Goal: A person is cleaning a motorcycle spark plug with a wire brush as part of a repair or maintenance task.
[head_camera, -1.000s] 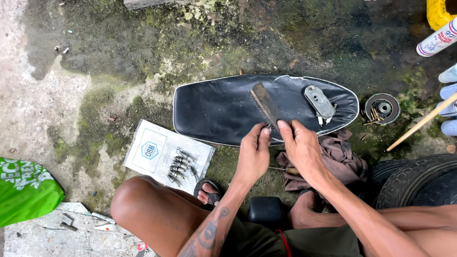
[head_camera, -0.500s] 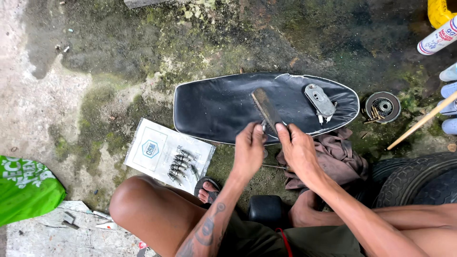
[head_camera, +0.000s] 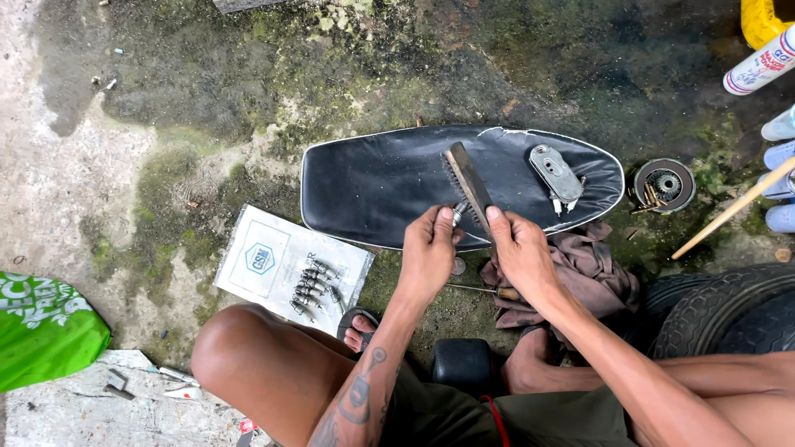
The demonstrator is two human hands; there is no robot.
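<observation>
A black motorcycle seat (head_camera: pixel 373 186) lies flat on the mossy concrete. Over its near edge my right hand (head_camera: pixel 522 252) grips a flat wire brush (head_camera: pixel 465 178) that angles up and away across the seat. My left hand (head_camera: pixel 429 252) pinches a small metal part (head_camera: pixel 458 212) against the underside of the brush. A grey metal bracket (head_camera: pixel 556 174) rests on the seat's right end. Several small metal bolts (head_camera: pixel 313 281) lie on a white plastic packet (head_camera: pixel 269 261) to the left of my hands.
A brown rag (head_camera: pixel 592 277) and a thin screwdriver (head_camera: pixel 476 289) lie under my right hand. A round metal part holding screws (head_camera: pixel 664 184), a wooden stick (head_camera: pixel 733 207), a spray can (head_camera: pixel 760 62) and a tyre (head_camera: pixel 729 306) sit right. A green bag (head_camera: pixel 41 327) lies left.
My left hand has slid up toward the brush and now holds the small metal part against it. My right hand stays on the brush.
</observation>
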